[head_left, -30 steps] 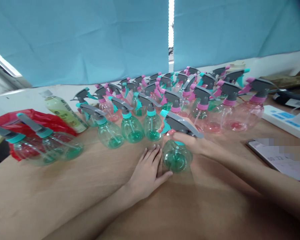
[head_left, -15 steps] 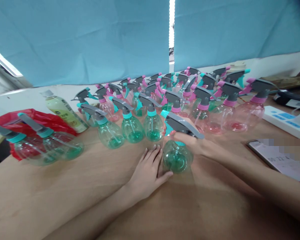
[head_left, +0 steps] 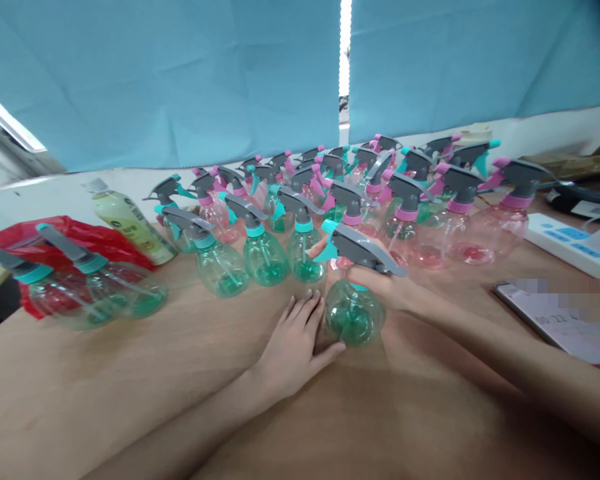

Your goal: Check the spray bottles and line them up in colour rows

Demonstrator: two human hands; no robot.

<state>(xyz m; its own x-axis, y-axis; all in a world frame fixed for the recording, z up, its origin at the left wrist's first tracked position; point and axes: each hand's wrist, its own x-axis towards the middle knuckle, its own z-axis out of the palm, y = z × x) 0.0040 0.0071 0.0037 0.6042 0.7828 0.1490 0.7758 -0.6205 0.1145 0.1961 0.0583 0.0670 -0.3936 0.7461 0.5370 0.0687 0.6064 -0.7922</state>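
Observation:
A green spray bottle point(head_left: 355, 317) with a grey and turquoise trigger head stands upright on the wooden table in front of me. My right hand point(head_left: 380, 287) reaches around it from the right and is closed at its neck, just under the head. Its index finger sticks out to the left past the turquoise trigger; the other fingers are partly hidden behind the bottle. Flat on the table lies my left hand point(head_left: 293, 347), fingers stretched out, its thumb tip beside the bottle's base. Just beyond stands another green spray bottle point(head_left: 306, 257).
Several green and pink spray bottles point(head_left: 463, 230) crowd the back. Two green bottles point(head_left: 143, 290) lean at left near a red plastic bag point(head_left: 125, 247) and a pale green bottle point(head_left: 130, 223). At right are a phone point(head_left: 555, 320) and a white power strip point(head_left: 567, 240).
My right index finger has moved out to the left, past the trigger. The spray bottle and my left hand stay in place.

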